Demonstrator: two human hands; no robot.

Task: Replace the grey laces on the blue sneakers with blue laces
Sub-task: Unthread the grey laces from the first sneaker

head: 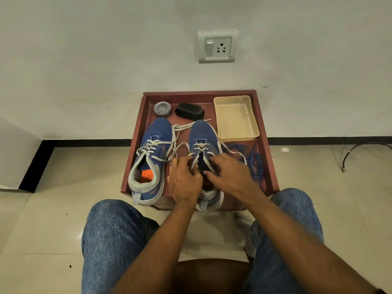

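Between the two sneakers a narrow strip of the red table (267,166) lies crossed by loose grey laces (177,132), while blue laces (255,164) clutter the right edge below the beige tray (253,115).

Two sneakers (151,158) side by side on a table (135,145).
Tin (162,109), brush (189,111) and tray (235,118) stood behind them; laces (255,164) lay to their right.

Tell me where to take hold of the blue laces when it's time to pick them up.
Take the blue laces at the bunched coil nearest you, coming from above on the right side. They lie loose and flat on the red-brown tray, right of the right sneaker and in front of the beige plastic tray; a pinch grip there likely lifts several strands.
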